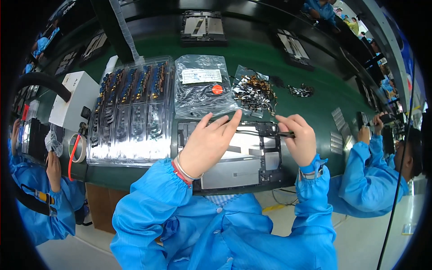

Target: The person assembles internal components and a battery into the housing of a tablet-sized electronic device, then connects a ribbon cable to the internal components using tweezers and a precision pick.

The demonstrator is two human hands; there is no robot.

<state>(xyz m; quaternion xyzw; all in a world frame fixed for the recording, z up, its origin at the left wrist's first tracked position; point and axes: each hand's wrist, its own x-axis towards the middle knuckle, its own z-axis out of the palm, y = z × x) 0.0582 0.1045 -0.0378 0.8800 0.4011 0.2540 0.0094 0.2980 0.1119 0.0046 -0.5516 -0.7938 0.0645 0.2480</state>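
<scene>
A flat device chassis (230, 174) with a black frame and silver panels lies in front of me near the table's front edge. My left hand (204, 146) rests over its left part, palm down, with the fingers stretched out; its thumb is hidden. Between the thumb and fingers of my right hand (300, 140) are dark tweezers (265, 133), their slim tips pointing left across the chassis's upper edge. Whether the tips grip any small part cannot be made out. Just beyond the chassis, an opened clear bag (254, 93) carries a heap of small dark-and-gold flex cables.
Left stands a clear compartment tray (130, 135) of small parts, beside a white box (74, 101). A labelled plastic bag (201, 99) lies behind the chassis. Further small black parts (300, 90) lie right. Another chassis (203, 28) sits at the back. Co-workers sit on both sides.
</scene>
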